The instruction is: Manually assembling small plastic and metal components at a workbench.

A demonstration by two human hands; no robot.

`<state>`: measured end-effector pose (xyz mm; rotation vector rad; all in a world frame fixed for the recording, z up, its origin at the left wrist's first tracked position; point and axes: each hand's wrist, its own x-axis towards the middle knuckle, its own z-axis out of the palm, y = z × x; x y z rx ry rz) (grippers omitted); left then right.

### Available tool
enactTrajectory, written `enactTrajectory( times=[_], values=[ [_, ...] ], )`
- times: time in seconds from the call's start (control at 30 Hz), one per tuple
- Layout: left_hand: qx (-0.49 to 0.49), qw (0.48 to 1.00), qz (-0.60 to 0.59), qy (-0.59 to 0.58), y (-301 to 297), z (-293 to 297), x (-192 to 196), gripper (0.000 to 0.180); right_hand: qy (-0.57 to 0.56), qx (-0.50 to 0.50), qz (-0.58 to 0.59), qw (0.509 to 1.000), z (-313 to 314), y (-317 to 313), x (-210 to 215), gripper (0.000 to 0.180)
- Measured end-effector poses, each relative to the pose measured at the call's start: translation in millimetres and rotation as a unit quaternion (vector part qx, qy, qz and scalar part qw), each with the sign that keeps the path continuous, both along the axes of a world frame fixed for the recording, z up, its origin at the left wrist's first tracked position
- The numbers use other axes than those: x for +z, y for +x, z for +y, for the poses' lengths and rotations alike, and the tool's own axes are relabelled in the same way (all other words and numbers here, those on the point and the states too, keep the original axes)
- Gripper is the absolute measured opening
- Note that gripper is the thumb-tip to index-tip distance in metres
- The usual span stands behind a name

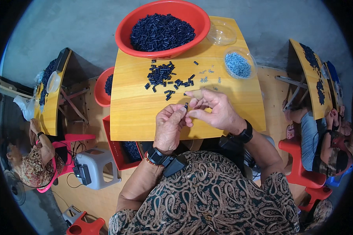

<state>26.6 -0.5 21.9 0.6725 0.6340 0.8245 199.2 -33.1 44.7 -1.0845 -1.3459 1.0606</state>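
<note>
Left hand [169, 127], in the middle of the frame, pinches a small black piece [186, 105] upright between thumb and fingers, its upper end showing above the thumb. Right hand [212, 110] sits just to the right of it, thumb and fingers bent toward the piece with a gap between thumb and forefinger; whether its fingertips hold anything small I cannot tell. A pale yellowish cover [196, 94] wraps its forefinger, and another dark bit shows at that fingertip, touching or merely behind it, which is unclear. The held piece is thus between the two hands, at the left hand's fingertips and close to the right hand's thumb, over the near part of the yellow table [139, 123].

Beyond the hands, a loose pile of black pieces [160, 74] lies up and left of them, a few strays reaching toward the fingers. Upper right of the hands, small silvery parts [204, 80] are scattered on the wood, near a clear bowl [254, 69] filled with bluish-silver parts [237, 64]. At the top of the frame stands a red basin [123, 33] heaped with more black pieces, a clear dish [222, 33] just beside it.
</note>
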Motion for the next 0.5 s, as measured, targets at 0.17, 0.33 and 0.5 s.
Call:
enactTrajectory(
  times=[0.17,0.33,0.5],
  values=[
    [-0.008,0.999,-0.01,-0.038,-2,0,-3,0.013,0.068,-0.005,-0.224,0.972,5,-6,4,0.03],
    [-0.016,0.997,-0.029,-0.069,-3,0,-1,0.012,0.079,-0.009,-0.238,0.968,2,-6,4,0.027],
    [-0.036,0.998,-0.016,-0.051,-6,-2,-9,0.01,0.062,-0.003,-0.187,0.98,-1,-8,-6,0.033]
  ],
)
